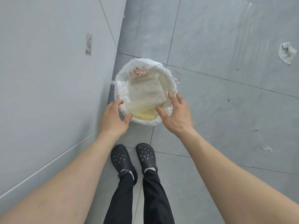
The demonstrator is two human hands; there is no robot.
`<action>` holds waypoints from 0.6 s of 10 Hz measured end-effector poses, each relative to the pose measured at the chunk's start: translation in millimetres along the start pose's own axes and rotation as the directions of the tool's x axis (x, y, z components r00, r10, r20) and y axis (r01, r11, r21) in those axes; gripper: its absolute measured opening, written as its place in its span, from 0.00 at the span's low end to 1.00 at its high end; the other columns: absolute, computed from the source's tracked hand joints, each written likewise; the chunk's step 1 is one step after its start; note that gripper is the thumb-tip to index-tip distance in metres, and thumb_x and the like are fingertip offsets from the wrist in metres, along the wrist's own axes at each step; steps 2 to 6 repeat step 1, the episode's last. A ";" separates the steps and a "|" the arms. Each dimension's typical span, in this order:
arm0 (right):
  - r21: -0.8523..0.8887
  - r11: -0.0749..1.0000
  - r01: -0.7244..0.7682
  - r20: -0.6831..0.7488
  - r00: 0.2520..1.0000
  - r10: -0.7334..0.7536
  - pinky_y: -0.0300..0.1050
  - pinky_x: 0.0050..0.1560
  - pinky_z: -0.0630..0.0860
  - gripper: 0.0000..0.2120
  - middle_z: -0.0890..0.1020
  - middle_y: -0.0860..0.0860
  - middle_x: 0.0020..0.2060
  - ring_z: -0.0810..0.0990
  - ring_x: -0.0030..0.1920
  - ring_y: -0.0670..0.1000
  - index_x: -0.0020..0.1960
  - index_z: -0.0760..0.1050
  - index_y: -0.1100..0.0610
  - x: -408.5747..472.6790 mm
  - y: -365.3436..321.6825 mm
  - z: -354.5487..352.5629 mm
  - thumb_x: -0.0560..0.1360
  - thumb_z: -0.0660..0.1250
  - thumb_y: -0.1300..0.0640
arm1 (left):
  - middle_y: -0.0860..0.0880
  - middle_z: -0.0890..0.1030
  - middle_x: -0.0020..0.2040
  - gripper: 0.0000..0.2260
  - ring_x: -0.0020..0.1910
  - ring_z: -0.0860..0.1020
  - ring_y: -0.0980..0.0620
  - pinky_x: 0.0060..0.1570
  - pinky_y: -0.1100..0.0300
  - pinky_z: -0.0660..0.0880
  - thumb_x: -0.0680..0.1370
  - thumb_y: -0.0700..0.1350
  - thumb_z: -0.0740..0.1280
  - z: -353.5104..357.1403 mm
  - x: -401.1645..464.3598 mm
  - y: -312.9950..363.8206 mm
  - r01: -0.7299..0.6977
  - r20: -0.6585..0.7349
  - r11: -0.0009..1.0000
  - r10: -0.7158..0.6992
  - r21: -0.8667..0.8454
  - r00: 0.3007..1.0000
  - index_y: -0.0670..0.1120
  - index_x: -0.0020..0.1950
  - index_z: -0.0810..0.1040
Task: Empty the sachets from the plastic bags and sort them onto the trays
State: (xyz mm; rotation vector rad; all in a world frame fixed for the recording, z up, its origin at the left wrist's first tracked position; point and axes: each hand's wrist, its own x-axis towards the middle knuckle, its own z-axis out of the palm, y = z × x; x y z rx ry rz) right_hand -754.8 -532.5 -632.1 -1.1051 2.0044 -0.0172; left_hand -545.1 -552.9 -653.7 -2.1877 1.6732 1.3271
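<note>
A round white waste bin [168,73] lined with a plastic liner stands on the grey tiled floor by a wall. Clear empty plastic zip bags [145,91] lie on top of its contents, one with a red strip at its left edge. My left hand [113,117] hovers over the bin's near left rim with its fingers spread, its fingertips at the edge of a bag. My right hand [176,113] is over the near right rim, fingers apart, holding nothing. No sachets or trays are in view.
A grey wall [48,78] runs along the left. Crumpled white paper [287,53] lies on the floor at the far right, with a smaller scrap [267,148] nearer. My two feet in black clogs [134,157] stand just in front of the bin.
</note>
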 end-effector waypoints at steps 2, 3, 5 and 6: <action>-0.210 0.973 0.094 0.009 0.995 -0.095 0.59 0.80 0.54 0.40 0.50 0.52 0.83 0.46 0.83 0.55 0.82 0.50 0.44 -20.1 2.9 -18.3 0.77 0.62 0.34 | 0.47 0.62 0.80 0.30 0.78 0.61 0.45 0.75 0.47 0.61 0.78 0.58 0.66 -16.9 -21.8 15.5 -0.088 -0.022 0.981 0.094 0.175 0.995 0.54 0.78 0.61; -0.210 0.973 0.094 0.009 0.995 -0.095 0.59 0.80 0.54 0.40 0.50 0.52 0.83 0.46 0.83 0.55 0.82 0.50 0.44 -20.1 2.9 -18.3 0.77 0.62 0.34 | 0.47 0.62 0.80 0.30 0.78 0.61 0.45 0.75 0.47 0.61 0.78 0.58 0.66 -16.9 -21.8 15.5 -0.088 -0.022 0.981 0.094 0.175 0.995 0.54 0.78 0.61; -0.210 0.973 0.094 0.009 0.995 -0.095 0.59 0.80 0.54 0.40 0.50 0.52 0.83 0.46 0.83 0.55 0.82 0.50 0.44 -20.1 2.9 -18.3 0.77 0.62 0.34 | 0.47 0.62 0.80 0.30 0.78 0.61 0.45 0.75 0.47 0.61 0.78 0.58 0.66 -16.9 -21.8 15.5 -0.088 -0.022 0.981 0.094 0.175 0.995 0.54 0.78 0.61; -0.210 0.973 0.094 0.009 0.995 -0.095 0.59 0.80 0.54 0.40 0.50 0.52 0.83 0.46 0.83 0.55 0.82 0.50 0.44 -20.1 2.9 -18.3 0.77 0.62 0.34 | 0.47 0.62 0.80 0.30 0.78 0.61 0.45 0.75 0.47 0.61 0.78 0.58 0.66 -16.9 -21.8 15.5 -0.088 -0.022 0.981 0.094 0.175 0.995 0.54 0.78 0.61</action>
